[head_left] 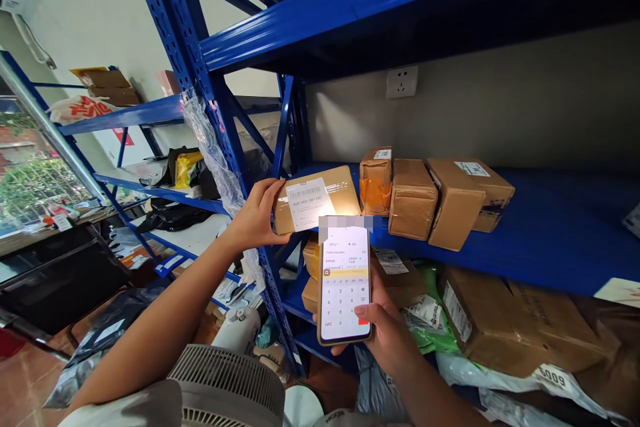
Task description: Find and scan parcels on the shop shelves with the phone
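Observation:
My left hand (257, 217) grips the left end of a flat brown cardboard box (345, 190), fingers over the top edge and thumb below. A white barcode label (306, 203) faces me on the box, and a bright patch of light falls beside it. My right hand (385, 323) is wrapped round a smartphone (345, 300), held upright just below the box. A number keypad fills the lower screen, and my right thumb lies over its right side. The phone's top overlaps the box's lower edge; whether they touch I cannot tell.
Several cardboard boxes (413, 203) stand in a row on the blue shelf (540, 233) behind the phone. Larger parcels (530, 320) and a green bag (427, 310) lie below. A blue rack post (210, 100) rises at left. A fan (230, 380) stands close in front of me.

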Motion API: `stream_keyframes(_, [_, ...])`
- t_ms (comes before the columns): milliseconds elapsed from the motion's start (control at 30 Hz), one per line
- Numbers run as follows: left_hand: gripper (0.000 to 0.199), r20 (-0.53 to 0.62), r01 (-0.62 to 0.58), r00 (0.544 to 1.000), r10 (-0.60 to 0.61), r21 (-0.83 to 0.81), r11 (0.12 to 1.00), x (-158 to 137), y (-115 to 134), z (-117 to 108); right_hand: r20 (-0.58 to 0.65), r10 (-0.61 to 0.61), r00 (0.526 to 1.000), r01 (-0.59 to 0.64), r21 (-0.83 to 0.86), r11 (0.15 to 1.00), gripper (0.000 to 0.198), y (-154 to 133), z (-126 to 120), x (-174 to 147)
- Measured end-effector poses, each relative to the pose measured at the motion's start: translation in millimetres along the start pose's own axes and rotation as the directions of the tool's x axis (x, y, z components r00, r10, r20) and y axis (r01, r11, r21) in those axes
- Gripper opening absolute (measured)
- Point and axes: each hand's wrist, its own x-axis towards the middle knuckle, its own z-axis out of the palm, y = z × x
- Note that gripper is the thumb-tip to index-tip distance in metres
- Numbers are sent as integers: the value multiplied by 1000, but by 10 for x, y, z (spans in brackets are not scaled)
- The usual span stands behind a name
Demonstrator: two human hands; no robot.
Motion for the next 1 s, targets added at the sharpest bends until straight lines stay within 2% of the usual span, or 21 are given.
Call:
stream_keyframes(567, [110,10,10,1000,-11,49,999,1,2,10,103,-21,995,23,-26,999,79,38,-54,-30])
stream_keyframes(733, [108,9,12,1000,-12,41,999,-4,11,5,73,-21,997,17,48,999,75,50,-28,-29])
stream_keyframes(900, [106,-3,1,1000,-1,29,1000,3,27,-6,48,-9,999,7,28,1000,63,49,-11,-34])
stream_keyframes(1000, [107,-2,-6,1000,6,39,999,9,26,-3,60,-17,998,14,43,999,64,50,-15,-32])
